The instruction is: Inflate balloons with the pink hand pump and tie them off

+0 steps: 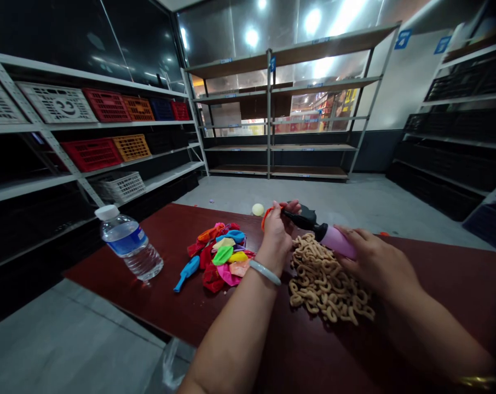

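Note:
My right hand [377, 262] is wrapped round the lilac barrel of a balloon pump [341, 241], whose black nozzle end points left. At that nozzle, the fingers of my left hand [278, 230] are curled round an orange-red balloon [266, 218]; only part of the balloon shows. Below the pump lies a heap of small brown curled pieces [328, 284], perhaps snacks. To the left of my left wrist is a pile of limp balloons [223, 254] in red, blue, green, yellow and pink.
A water bottle [131, 243] with a white cap stands at the left on the dark red table [149, 306]. A pale round object [257, 209] shows past the far edge. Shelves with coloured crates [94, 155] line the left; a tall rack [268, 109] stands behind.

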Demonstrator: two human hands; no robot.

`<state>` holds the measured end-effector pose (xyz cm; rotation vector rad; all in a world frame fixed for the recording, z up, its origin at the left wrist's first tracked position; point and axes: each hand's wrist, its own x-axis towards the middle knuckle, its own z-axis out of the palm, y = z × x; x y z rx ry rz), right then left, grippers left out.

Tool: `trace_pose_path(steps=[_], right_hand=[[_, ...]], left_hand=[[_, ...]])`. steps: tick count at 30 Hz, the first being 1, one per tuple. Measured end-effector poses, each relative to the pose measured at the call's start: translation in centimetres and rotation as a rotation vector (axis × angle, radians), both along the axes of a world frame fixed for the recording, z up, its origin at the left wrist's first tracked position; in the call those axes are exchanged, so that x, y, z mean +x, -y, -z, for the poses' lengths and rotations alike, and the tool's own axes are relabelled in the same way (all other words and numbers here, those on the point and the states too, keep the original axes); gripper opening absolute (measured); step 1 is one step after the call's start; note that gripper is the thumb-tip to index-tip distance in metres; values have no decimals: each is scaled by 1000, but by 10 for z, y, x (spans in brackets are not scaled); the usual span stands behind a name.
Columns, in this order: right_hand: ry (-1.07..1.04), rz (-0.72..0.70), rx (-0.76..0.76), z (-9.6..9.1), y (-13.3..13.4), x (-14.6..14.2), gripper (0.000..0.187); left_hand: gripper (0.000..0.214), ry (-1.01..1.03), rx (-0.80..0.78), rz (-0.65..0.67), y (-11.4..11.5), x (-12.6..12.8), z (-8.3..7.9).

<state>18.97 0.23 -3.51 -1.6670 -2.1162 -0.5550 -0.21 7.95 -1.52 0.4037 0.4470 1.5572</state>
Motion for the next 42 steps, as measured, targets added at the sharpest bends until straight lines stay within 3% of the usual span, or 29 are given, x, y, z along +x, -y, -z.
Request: trace_pose_path(steps=[8,19,25,32,35,39,42], right_hand=[[-14,14,-2,0,1,7,56],[-89,-77,10,-1,0,9,57],[-106,-87,5,-2,1,11,59],[-60,-98,13,-2,2,7,58],[-41,-118,22,-2,2,4,59],[33,-184,30,1,5,-4,60],[60,-185,36,3,7,-10,59]], left_hand=[[24,-92,63,0,-1,18,14],[33,-225,135,45,24,35,6],[23,-187,138,191,25,25,0],[11,62,82,302,23,17,-4],[30,125,6,252,23,19,-4],[44,172,-195,50,22,23,-3],[45,145,-176,8,22,25,-1]])
